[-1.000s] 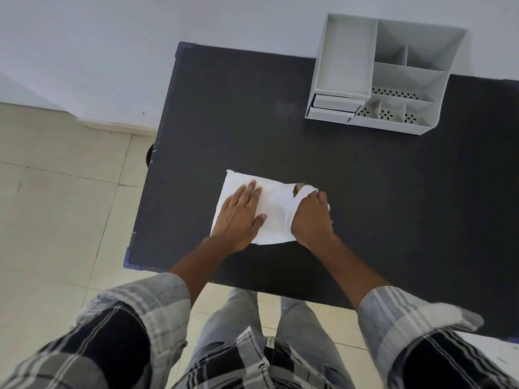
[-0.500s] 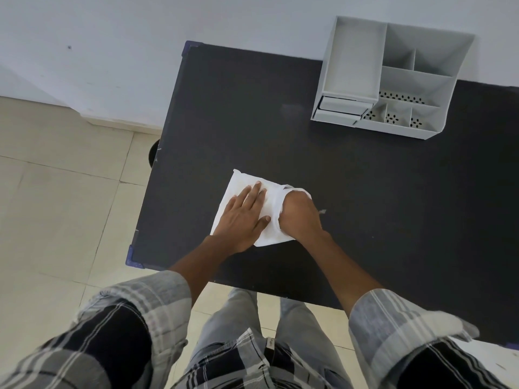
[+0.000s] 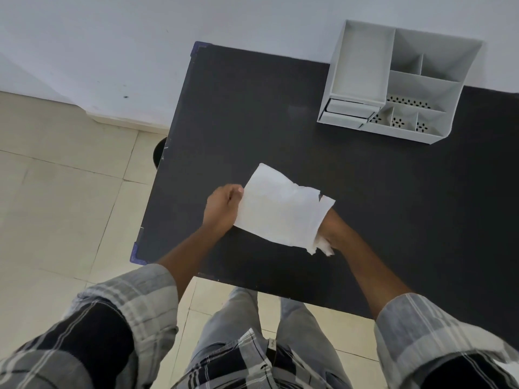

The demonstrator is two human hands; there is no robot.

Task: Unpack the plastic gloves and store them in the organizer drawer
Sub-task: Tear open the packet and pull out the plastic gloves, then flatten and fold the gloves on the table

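Seen from the head camera, above a black table point(image 3: 280, 108) set against a pale wall point(image 3: 140, 37). Held over the near part of the table: a white packet of plastic gloves point(image 3: 278, 209), flat, tilted, lifted clear of the surface as far as could be told. Left hand point(image 3: 223, 210) closed on the packet's left edge, thumb and fingers pinching the white sheet near its upper corner. Right hand point(image 3: 332, 231) at the packet's torn right end, mostly hidden behind the white sheet; fingers out of sight, so open or closed could not be told, nor whether reaching inside or only behind. Ragged white scraps visible at the lower right corner of the packet, just beside the right wrist. Far back on the right of the table, touching or nearly touching the wall: a grey organizer point(image 3: 393, 85) with several open compartments on top, some with perforated floors. At its lower left front, two stacked drawers point(image 3: 345, 112), both looking pushed in. Packet and organizer well apart. Plaid sleeves point(image 3: 126, 299) rolled up on both forearms, grey trousers point(image 3: 238, 332) below, beige tiled floor point(image 3: 56, 192) to the left of the table.
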